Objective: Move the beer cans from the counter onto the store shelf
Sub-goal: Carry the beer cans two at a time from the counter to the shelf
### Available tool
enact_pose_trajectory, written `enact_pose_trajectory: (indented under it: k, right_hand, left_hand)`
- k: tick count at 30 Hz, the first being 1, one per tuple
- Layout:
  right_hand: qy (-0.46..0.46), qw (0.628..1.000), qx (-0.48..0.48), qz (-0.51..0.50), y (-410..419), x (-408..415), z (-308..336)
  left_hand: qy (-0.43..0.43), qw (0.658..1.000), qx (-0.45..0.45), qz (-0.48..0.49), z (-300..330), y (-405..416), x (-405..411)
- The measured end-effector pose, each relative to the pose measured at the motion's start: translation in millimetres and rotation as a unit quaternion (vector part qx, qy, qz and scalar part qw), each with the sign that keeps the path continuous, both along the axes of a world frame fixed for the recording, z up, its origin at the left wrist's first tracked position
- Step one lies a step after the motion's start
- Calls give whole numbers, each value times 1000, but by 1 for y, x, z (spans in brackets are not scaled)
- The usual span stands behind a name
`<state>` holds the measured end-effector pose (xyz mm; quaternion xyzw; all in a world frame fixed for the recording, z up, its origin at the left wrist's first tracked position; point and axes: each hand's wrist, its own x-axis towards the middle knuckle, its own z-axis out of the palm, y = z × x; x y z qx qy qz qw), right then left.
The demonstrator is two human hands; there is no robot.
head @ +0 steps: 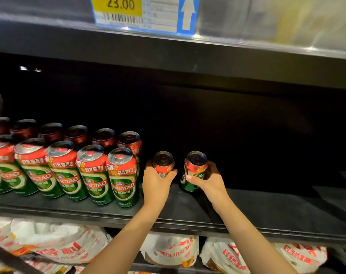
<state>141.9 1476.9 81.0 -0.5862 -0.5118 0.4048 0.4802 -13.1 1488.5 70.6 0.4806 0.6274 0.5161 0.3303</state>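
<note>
Both forearms reach in; left hand [157,181] and right hand [206,179] each wrap fingers around a smooth, stiff Tsingtao can [163,163], probably heavy: hold mid-body.

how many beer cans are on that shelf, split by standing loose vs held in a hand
Cans standing loose in the two rows: 12
Can gripped by the left hand, i.e. left can: 1
Can gripped by the right hand, i.e. right can: 1
Total: 14, though the leftmost cans are cut off by the frame edge.
</note>
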Motion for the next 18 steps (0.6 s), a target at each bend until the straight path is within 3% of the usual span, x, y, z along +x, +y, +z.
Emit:
enact_pose_trajectory:
  k: [18]
  right_hand:
    - [6,999,27,28,22,-5,-36]
  left_hand:
    - [-8,998,34,-45,-13,9,-7]
